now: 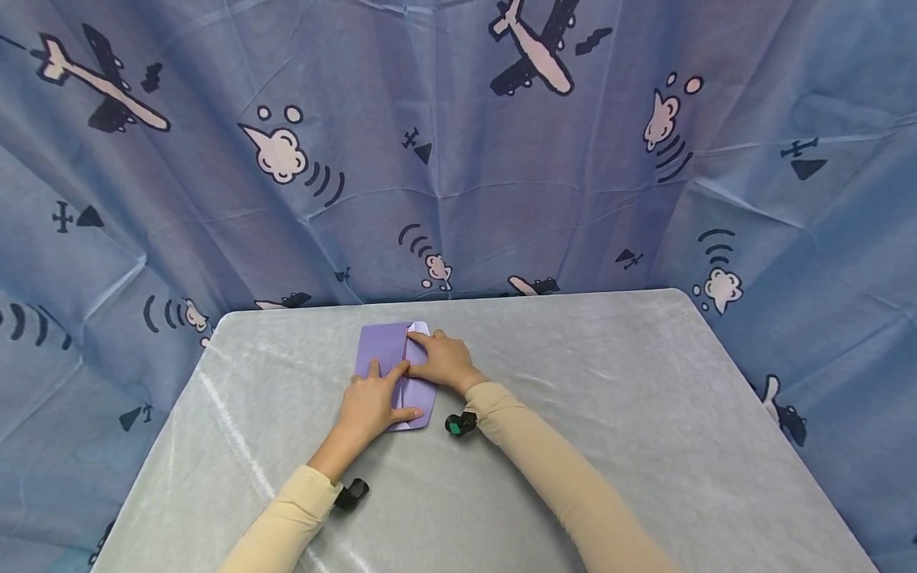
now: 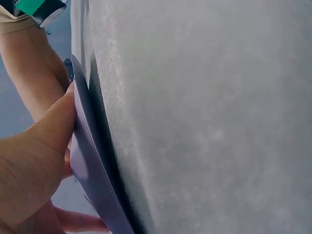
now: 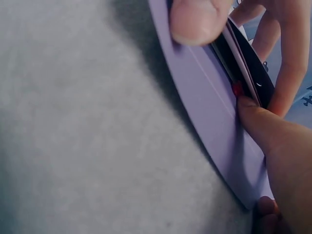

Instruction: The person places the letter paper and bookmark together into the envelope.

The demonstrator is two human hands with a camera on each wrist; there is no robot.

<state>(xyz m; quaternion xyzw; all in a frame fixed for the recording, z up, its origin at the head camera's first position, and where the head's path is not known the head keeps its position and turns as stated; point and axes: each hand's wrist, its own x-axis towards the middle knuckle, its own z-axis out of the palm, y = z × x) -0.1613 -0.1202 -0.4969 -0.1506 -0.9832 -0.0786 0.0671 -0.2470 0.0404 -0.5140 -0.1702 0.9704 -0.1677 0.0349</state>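
A flat purple paper folder or envelope lies on the table, with a lighter strip along its right side. A thin red line runs along the seam. My left hand rests on its near part, fingers spread, the thumb reaching over the strip. My right hand holds the right strip, thumb and forefinger at the seam. In the right wrist view, the seam gapes over a dark inside, and a small red piece shows beside my right thumb. The left thumb presses the purple paper in the left wrist view.
A grey cloth-covered table extends around the purple paper. Behind it hangs a blue curtain printed with planes and clouds. Small black wrist cameras sit under both sleeves, the right one with a green patch.
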